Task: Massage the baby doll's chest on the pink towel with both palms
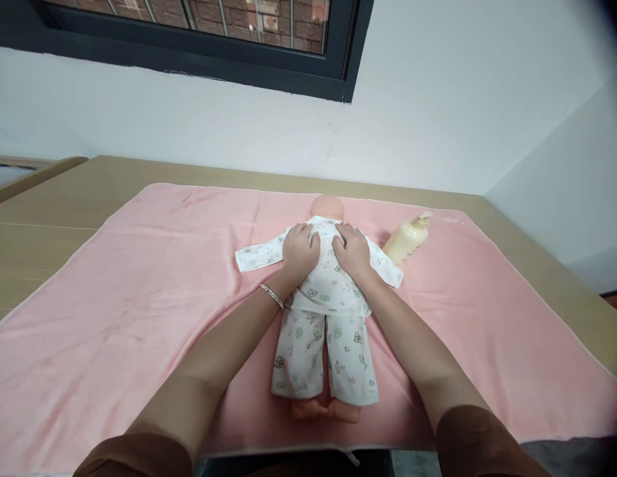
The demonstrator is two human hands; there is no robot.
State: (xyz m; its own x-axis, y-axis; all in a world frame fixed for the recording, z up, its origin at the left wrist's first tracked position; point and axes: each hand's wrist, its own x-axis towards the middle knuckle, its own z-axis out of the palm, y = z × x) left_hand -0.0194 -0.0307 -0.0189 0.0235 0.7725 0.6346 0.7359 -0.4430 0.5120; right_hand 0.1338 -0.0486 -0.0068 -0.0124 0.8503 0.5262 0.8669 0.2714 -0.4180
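I see the doll (pixel 324 285) lying stretched out flat near the middle of the pink towel (pixel 139 298), its length running straight away from me; its bald, peach-coloured head (pixel 327 207) is at the far end and shows me no face; its bare feet (pixel 325 411) are nearest me, close together, just short of the towel's near edge; it wears a white top (pixel 328 275) printed with small green and pink figures, both sleeves (pixel 256 257) spread out sideways and lying flat; matching trousers (pixel 323 358) cover the legs, which lie straight and side by side.
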